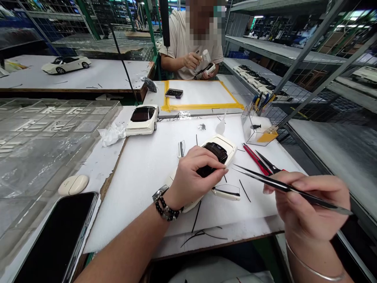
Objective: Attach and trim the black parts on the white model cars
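A white model car (228, 144) with a black interior and its doors spread open lies on the white foam sheet in front of me. My left hand (200, 173) reaches over it and hides much of its body. Thumb and forefinger are pinched together at the car's side; whatever sits between them is too small to make out. In my right hand (309, 204) is a pair of dark metal tweezers (282, 186), tips pointing left, close to the left fingertips but apart from them. The near door (226, 192) has a clear window; the far door (181, 149) stands out beyond my left hand.
Thin black strips (245, 191) are scattered over the sheet. Red-handled cutters (256, 159) and a clear tool box (256, 129) lie to the right. Another white car (143, 120) stands at the back left. A phone (55, 239) lies front left. Across the table a person (191, 47) handles a model.
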The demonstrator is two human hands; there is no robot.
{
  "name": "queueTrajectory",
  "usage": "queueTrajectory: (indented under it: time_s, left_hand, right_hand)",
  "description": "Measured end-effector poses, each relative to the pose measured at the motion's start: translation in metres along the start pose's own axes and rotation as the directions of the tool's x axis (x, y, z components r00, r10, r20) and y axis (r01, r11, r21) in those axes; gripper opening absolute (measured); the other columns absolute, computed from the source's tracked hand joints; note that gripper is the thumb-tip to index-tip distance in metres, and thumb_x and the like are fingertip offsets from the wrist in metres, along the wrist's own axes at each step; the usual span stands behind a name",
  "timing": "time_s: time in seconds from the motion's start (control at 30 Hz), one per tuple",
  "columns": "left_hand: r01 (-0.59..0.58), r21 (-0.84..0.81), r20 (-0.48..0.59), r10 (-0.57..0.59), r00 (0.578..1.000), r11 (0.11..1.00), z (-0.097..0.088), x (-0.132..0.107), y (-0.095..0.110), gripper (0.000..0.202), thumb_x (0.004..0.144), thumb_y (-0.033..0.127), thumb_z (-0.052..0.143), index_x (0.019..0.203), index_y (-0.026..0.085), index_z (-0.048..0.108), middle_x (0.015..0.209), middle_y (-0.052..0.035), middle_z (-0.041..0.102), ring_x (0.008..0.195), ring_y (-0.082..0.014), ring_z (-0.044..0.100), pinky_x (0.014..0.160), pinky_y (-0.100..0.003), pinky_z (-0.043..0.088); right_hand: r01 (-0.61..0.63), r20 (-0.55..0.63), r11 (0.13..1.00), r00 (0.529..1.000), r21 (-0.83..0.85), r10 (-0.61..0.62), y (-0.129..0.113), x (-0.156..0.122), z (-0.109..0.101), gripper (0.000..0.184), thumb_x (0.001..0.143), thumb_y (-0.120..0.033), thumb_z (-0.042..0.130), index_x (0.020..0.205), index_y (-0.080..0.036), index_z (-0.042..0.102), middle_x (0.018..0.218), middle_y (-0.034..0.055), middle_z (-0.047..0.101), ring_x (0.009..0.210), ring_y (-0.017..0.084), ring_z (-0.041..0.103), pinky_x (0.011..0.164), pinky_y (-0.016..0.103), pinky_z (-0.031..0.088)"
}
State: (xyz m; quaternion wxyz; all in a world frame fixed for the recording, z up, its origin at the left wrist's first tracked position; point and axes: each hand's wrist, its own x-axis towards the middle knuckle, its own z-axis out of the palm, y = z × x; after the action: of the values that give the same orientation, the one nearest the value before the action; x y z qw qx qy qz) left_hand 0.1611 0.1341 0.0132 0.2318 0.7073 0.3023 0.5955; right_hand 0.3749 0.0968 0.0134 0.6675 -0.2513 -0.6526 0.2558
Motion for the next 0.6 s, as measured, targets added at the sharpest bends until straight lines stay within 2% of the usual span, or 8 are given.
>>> queueTrajectory:
  time_s: [0.13,0.27,0.43,0.5,0.6]
  left_hand:
    - [0.005,-0.015,0.007,-0.005,1.0,1.0,-0.0011,0.0002,0.0,0.007,0.075,0.014,0.073,0.071,0.019,0.069,0.07,-0.0033,0.068,0.071,-0.0159,0.062,0.069,-0.034,0.052]
    - [0.005,-0.012,0.011,-0.005,1.0,1.0,-0.0013,-0.0002,0.0004,0.006,0.074,0.013,0.073,0.071,0.017,0.069,0.071,-0.004,0.068,0.071,-0.0156,0.062,0.068,-0.033,0.051]
    - [0.032,-0.006,0.048,-0.031,0.998,0.999,-0.0017,0.0,0.002,0.006,0.076,0.014,0.071,0.074,0.018,0.069,0.074,-0.0036,0.066,0.075,-0.016,0.061,0.072,-0.032,0.052]
    - [0.075,0.004,0.086,-0.076,0.993,0.997,-0.004,0.0008,0.0015,0.008,0.077,0.015,0.07,0.084,0.019,0.069,0.084,-0.0048,0.065,0.081,-0.0165,0.06,0.076,-0.033,0.051]
    - [0.169,0.069,0.15,-0.177,0.973,0.983,-0.0101,0.0025,-0.002,0.036,0.073,0.02,0.075,0.107,0.022,0.064,0.102,-0.007,0.058,0.088,-0.0177,0.056,0.081,-0.035,0.051]
  right_hand:
    - [-0.02,0.093,0.999,0.995,-0.047,0.024,0.0027,0.0015,-0.0076,0.02,0.078,-0.008,0.063,0.094,-0.02,0.062,0.086,0.0065,0.066,0.072,0.022,0.065,0.056,0.036,0.053]
    - [0.014,0.218,1.0,0.976,-0.015,-0.011,0.0041,0.0024,-0.0102,0.035,0.076,0.0,0.06,0.104,-0.021,0.063,0.089,0.0068,0.067,0.078,0.023,0.066,0.057,0.037,0.056]
    - [-0.024,0.2,0.999,0.98,0.03,0.017,0.0057,0.0031,-0.0105,0.042,0.075,0.003,0.059,0.107,-0.025,0.065,0.095,0.006,0.069,0.077,0.023,0.067,0.055,0.037,0.058]
    - [-0.034,0.186,0.998,0.982,0.052,0.024,0.0063,0.005,-0.0105,0.042,0.075,0.004,0.059,0.106,-0.024,0.066,0.095,0.0061,0.069,0.077,0.023,0.067,0.054,0.037,0.058]
    - [-0.005,0.185,0.998,0.983,0.063,-0.007,0.0068,0.0105,-0.0104,0.044,0.075,0.007,0.057,0.107,-0.022,0.065,0.095,0.0066,0.068,0.08,0.023,0.067,0.056,0.037,0.058]
